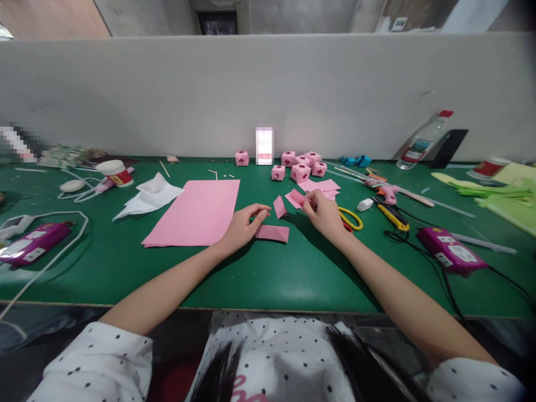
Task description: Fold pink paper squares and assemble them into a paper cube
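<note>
My right hand (pixel 324 213) pinches a small pink paper piece (pixel 295 198) between thumb and fingertips. Just left of that paper, a small folded pink piece (pixel 280 206) stands on the table. My left hand (pixel 245 226) is loosely curved, thumb and fingers slightly apart, with nothing visible between them. Below its fingertips lies a creased pink paper strip (pixel 274 233), its left end partly behind the hand. A stack of pink sheets (pixel 201 209) lies left of my left hand. More small pink pieces (pixel 329 187) lie behind my right hand.
Several folded pink paper cubes (pixel 300 173) stand at the back by a lit phone (pixel 264 146). Yellow-handled scissors (pixel 352 219), a pink glue gun (pixel 389 192) and a purple power strip (pixel 452 251) with cords lie right. Left are a white tissue (pixel 151 195) and a paper cup (pixel 115 173).
</note>
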